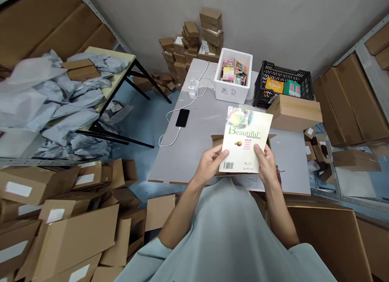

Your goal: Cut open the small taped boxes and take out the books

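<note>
A cream-coloured book (245, 146) with "Beautiful" in green letters, a small fruit picture and a barcode faces me. My left hand (210, 162) grips its lower left edge, thumb on the cover. On the other side, my right hand (265, 162) pinches the lower right edge with the thumb pressed on top. Both hands hold the book up above an open cardboard box (216, 140), mostly hidden beneath it, on the grey table (185, 160). Beside my right wrist lies a small dark red thing (278, 174), too covered to make out.
On the table are a black phone (182, 118) with a white cable, a charger (193, 87), a white foam box (233, 91) of small packs, a black crate (261, 83) and a closed carton (296, 114). Cartons (75, 233) pile up at left; grey bags (75, 103) cover another table.
</note>
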`<state>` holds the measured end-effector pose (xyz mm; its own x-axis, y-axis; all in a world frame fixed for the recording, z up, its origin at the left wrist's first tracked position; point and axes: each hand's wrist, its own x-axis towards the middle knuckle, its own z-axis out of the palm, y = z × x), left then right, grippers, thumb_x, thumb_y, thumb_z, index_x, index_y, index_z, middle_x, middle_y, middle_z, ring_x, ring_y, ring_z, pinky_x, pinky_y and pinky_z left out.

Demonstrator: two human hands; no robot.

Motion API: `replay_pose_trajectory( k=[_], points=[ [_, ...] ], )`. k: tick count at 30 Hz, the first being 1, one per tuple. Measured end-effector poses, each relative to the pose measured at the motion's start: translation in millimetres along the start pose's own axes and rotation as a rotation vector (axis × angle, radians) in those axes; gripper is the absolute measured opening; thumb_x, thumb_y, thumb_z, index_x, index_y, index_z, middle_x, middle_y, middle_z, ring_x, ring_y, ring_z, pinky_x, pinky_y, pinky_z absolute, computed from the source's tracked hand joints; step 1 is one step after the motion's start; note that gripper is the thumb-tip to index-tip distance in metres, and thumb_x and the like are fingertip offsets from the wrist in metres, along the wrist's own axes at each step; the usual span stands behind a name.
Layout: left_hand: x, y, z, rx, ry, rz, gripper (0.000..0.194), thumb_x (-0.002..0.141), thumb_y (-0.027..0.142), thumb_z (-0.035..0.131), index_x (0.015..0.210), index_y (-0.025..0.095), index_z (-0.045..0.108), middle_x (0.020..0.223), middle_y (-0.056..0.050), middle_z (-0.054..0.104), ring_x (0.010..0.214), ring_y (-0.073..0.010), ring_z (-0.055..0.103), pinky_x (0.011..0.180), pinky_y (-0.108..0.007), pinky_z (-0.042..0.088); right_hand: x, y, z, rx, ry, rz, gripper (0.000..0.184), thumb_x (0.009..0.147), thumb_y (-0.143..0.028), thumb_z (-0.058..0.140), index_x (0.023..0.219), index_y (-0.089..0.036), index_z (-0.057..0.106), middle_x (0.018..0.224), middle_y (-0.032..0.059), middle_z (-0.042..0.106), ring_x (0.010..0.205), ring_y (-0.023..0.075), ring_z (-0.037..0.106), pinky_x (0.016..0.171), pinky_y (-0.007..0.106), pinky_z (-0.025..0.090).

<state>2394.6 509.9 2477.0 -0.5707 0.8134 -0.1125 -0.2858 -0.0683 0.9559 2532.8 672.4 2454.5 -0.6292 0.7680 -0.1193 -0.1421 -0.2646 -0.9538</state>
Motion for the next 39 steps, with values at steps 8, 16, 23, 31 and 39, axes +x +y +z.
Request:
replay_pose_trajectory(
  k=[8, 16, 23, 31, 39],
  points=[
    [-12.0, 12.4, 21.0, 0.359, 0.239, 0.244, 0.045, 0.112, 0.053, 0.069, 0.138, 0.02, 0.085, 0.116, -0.006, 0.089, 0.113, -0.0303, 0.084, 0.101, -0.038, 0.068, -12.4, 1.0, 26.3, -0.26, -0.054, -0.177, 0.09, 0.097, -0.068, 0.084, 0.175, -0.037, 0.053, 0.187, 0.011, 0.044, 0.173, 0.0348, 0.044, 0.137, 0.061, 0.044],
    [-14.5, 1.5, 16.1, 0.537, 0.122, 0.433, 0.049, 0.101, 0.033, 0.084, 0.149, 0.024, 0.081, 0.158, -0.011, 0.074, 0.153, -0.0348, 0.068, 0.133, -0.053, 0.055, -11.3, 4.5, 44.3, -0.099, -0.218, -0.14, 0.06, 0.097, -0.073, 0.082, 0.135, -0.027, 0.086, 0.14, 0.011, 0.085, 0.134, 0.0333, 0.079, 0.12, 0.049, 0.063],
    [-13.7, -4.7, 4.1, 0.411, 0.106, 0.374, 0.05, 0.106, 0.036, 0.077, 0.154, 0.024, 0.077, 0.159, -0.01, 0.074, 0.15, -0.032, 0.071, 0.135, -0.051, 0.053, -4.5, 19.5, 32.3, -0.128, -0.218, -0.124, 0.069, 0.093, -0.086, 0.077, 0.127, -0.027, 0.088, 0.131, 0.0103, 0.087, 0.128, 0.0349, 0.08, 0.114, 0.05, 0.065],
    [-5.2, 1.2, -10.2, 0.222, 0.129, 0.27, 0.053, 0.109, 0.06, 0.072, 0.146, 0.023, 0.082, 0.151, -0.011, 0.079, 0.146, -0.035, 0.073, 0.128, -0.047, 0.057, 3.1, 3.9, 37.0, -0.178, -0.228, -0.127, 0.074, 0.087, -0.093, 0.077, 0.124, -0.03, 0.089, 0.127, 0.0081, 0.086, 0.131, 0.0355, 0.077, 0.121, 0.052, 0.06],
    [-1.1, -17.8, -26.8, 0.017, 0.172, 0.099, 0.053, 0.107, 0.068, 0.073, 0.129, 0.021, 0.086, 0.125, -0.01, 0.086, 0.116, -0.031, 0.08, 0.1, -0.039, 0.065, -1.1, 11.1, 42.4, -0.139, -0.226, -0.111, 0.075, 0.093, -0.09, 0.075, 0.137, -0.03, 0.085, 0.139, 0.0078, 0.084, 0.151, 0.0335, 0.067, 0.132, 0.053, 0.052]
  ],
)
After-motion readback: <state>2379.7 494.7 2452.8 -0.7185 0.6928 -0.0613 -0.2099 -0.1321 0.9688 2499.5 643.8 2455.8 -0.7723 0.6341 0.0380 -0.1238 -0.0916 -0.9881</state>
